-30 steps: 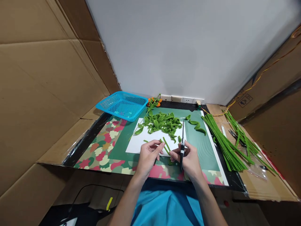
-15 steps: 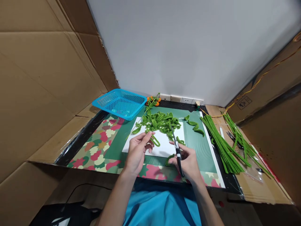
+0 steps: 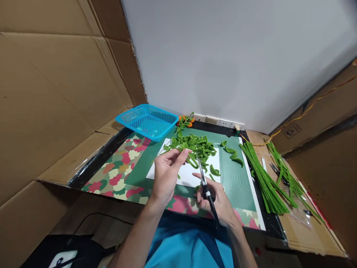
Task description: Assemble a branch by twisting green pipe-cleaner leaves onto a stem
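My left hand [image 3: 167, 173] is raised over the white sheet [image 3: 189, 173] and pinches a bent green pipe-cleaner piece [image 3: 192, 160] between thumb and fingers. My right hand [image 3: 216, 201] grips black-handled scissors [image 3: 205, 188] whose blades point up toward that piece. Just behind lies a pile of curled green pieces [image 3: 193, 145] on the sheet. A few more curled pieces [image 3: 232, 154] rest on the green mat to the right.
A blue plastic basket [image 3: 147, 121] stands at the back left. Long straight green pipe cleaners [image 3: 264, 175] lie in a bundle on the right, with pliers [image 3: 277, 171] beside them. An orange-flowered stem [image 3: 184, 121] lies near the wall. Cardboard walls enclose both sides.
My left hand lifted from the sheet's near edge and carried the green piece up toward the pile. The scissors tilted from upright to slanting, and my right hand drew back toward me.
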`<state>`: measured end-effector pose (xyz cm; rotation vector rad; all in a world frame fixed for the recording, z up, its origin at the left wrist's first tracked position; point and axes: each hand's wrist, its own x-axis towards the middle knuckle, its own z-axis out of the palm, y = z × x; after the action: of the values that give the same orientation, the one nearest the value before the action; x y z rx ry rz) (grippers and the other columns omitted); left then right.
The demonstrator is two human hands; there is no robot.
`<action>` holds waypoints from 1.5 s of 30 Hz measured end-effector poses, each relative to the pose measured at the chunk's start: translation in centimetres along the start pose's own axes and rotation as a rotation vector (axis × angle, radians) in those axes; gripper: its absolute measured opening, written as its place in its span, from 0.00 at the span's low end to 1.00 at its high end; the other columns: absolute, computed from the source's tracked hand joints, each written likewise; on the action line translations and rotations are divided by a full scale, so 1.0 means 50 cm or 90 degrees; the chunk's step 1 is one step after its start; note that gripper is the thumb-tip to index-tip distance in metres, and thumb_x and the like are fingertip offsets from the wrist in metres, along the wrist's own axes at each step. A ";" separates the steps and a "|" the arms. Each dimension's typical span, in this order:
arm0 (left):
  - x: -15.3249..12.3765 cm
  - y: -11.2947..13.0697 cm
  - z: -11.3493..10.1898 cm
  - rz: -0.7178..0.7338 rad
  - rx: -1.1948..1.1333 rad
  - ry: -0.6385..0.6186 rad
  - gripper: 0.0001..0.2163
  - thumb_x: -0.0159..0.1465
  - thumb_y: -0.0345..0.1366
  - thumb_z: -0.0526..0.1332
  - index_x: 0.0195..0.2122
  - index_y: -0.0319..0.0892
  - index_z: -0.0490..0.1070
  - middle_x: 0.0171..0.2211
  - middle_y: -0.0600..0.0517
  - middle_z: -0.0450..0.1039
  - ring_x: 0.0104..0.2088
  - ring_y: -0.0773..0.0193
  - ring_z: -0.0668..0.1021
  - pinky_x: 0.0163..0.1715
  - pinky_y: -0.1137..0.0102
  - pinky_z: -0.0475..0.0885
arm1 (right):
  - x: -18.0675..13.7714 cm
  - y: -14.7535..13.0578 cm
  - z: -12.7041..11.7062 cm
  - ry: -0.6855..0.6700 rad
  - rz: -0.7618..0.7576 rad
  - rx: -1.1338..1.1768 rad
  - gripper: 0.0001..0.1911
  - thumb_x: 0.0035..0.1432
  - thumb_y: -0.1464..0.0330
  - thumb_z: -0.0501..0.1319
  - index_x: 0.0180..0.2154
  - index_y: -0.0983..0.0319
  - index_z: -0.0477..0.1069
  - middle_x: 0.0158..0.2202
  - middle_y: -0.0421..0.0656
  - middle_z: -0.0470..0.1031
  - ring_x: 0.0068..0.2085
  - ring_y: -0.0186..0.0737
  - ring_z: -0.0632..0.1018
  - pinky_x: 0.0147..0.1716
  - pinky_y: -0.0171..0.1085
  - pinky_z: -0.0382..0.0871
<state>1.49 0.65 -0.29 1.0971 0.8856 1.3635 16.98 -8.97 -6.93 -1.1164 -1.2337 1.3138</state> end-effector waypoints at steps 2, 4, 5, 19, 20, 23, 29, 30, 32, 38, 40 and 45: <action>0.001 -0.002 0.005 -0.014 0.024 -0.021 0.11 0.61 0.43 0.74 0.31 0.40 0.83 0.25 0.54 0.74 0.29 0.66 0.74 0.32 0.73 0.69 | -0.003 -0.003 -0.005 -0.035 0.009 -0.009 0.46 0.51 0.46 0.75 0.66 0.61 0.70 0.28 0.36 0.74 0.28 0.36 0.69 0.30 0.34 0.64; 0.003 -0.003 0.008 -0.023 0.047 -0.044 0.11 0.61 0.43 0.75 0.31 0.40 0.83 0.25 0.53 0.75 0.29 0.65 0.74 0.32 0.72 0.69 | -0.006 -0.005 -0.010 -0.062 0.017 -0.007 0.48 0.50 0.44 0.75 0.66 0.62 0.70 0.27 0.36 0.72 0.28 0.36 0.68 0.30 0.34 0.62; 0.003 -0.003 0.008 -0.024 0.055 -0.054 0.11 0.60 0.43 0.75 0.30 0.40 0.83 0.26 0.53 0.76 0.29 0.65 0.74 0.31 0.72 0.69 | -0.008 -0.006 -0.012 -0.073 0.020 -0.002 0.50 0.50 0.43 0.75 0.66 0.62 0.69 0.27 0.35 0.71 0.28 0.36 0.67 0.30 0.34 0.61; 0.003 -0.040 -0.003 -0.235 -0.112 -0.118 0.11 0.60 0.42 0.75 0.34 0.39 0.83 0.31 0.52 0.77 0.26 0.72 0.71 0.26 0.77 0.67 | -0.004 0.022 -0.028 -0.112 0.010 0.025 0.56 0.45 0.36 0.73 0.66 0.63 0.69 0.26 0.34 0.65 0.27 0.32 0.59 0.27 0.34 0.52; 0.002 -0.048 0.000 -0.240 -0.107 -0.118 0.11 0.59 0.42 0.76 0.34 0.38 0.83 0.31 0.52 0.77 0.25 0.73 0.71 0.25 0.77 0.67 | -0.004 0.026 -0.029 -0.113 0.008 0.033 0.55 0.45 0.36 0.73 0.65 0.63 0.70 0.26 0.34 0.65 0.26 0.32 0.58 0.27 0.34 0.52; -0.007 -0.065 0.011 -0.254 -0.090 -0.113 0.12 0.58 0.42 0.75 0.35 0.37 0.83 0.32 0.52 0.76 0.25 0.73 0.71 0.24 0.77 0.67 | -0.004 0.032 -0.031 -0.108 0.005 0.046 0.52 0.47 0.38 0.73 0.64 0.63 0.71 0.26 0.34 0.65 0.26 0.32 0.58 0.27 0.34 0.52; -0.020 -0.079 0.024 -0.260 -0.088 -0.070 0.14 0.57 0.44 0.74 0.30 0.37 0.79 0.23 0.55 0.69 0.21 0.73 0.68 0.21 0.77 0.63 | -0.004 0.026 -0.024 -0.082 -0.007 0.028 0.46 0.51 0.39 0.72 0.60 0.63 0.72 0.27 0.35 0.66 0.27 0.33 0.60 0.27 0.35 0.54; -0.021 -0.080 0.024 -0.258 -0.089 -0.069 0.14 0.57 0.44 0.74 0.29 0.37 0.79 0.23 0.55 0.69 0.21 0.73 0.68 0.21 0.77 0.63 | -0.004 0.024 -0.022 -0.076 -0.008 0.019 0.45 0.51 0.39 0.72 0.60 0.62 0.72 0.27 0.35 0.66 0.27 0.33 0.60 0.28 0.35 0.54; -0.022 -0.081 0.022 -0.254 -0.090 -0.067 0.14 0.58 0.44 0.74 0.29 0.37 0.79 0.23 0.55 0.68 0.22 0.72 0.68 0.20 0.77 0.63 | -0.002 0.020 -0.018 -0.068 -0.012 0.001 0.44 0.51 0.39 0.72 0.59 0.61 0.72 0.27 0.34 0.64 0.27 0.33 0.60 0.28 0.35 0.54; -0.022 -0.080 0.021 -0.234 -0.078 -0.047 0.15 0.56 0.44 0.75 0.28 0.38 0.77 0.25 0.54 0.71 0.24 0.71 0.69 0.22 0.77 0.63 | 0.002 0.021 -0.006 -0.052 -0.042 -0.012 0.43 0.53 0.37 0.69 0.57 0.61 0.71 0.28 0.34 0.61 0.29 0.34 0.58 0.29 0.35 0.52; -0.019 -0.081 0.022 -0.220 -0.062 -0.043 0.15 0.55 0.44 0.76 0.27 0.37 0.77 0.25 0.53 0.72 0.25 0.70 0.71 0.22 0.77 0.64 | 0.004 0.021 -0.003 -0.047 -0.046 0.001 0.43 0.54 0.36 0.68 0.57 0.60 0.70 0.29 0.34 0.62 0.29 0.34 0.59 0.29 0.35 0.52; -0.004 -0.093 0.025 -0.220 -0.043 -0.044 0.13 0.52 0.42 0.77 0.31 0.38 0.81 0.25 0.53 0.74 0.23 0.70 0.70 0.19 0.77 0.62 | 0.015 0.020 0.002 -0.063 -0.080 0.014 0.40 0.55 0.34 0.64 0.52 0.59 0.69 0.30 0.35 0.63 0.28 0.34 0.60 0.28 0.35 0.54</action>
<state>4.02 0.79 -4.39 0.8859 0.9232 1.0562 16.74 -8.25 -7.94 -0.9511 -1.3366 1.2965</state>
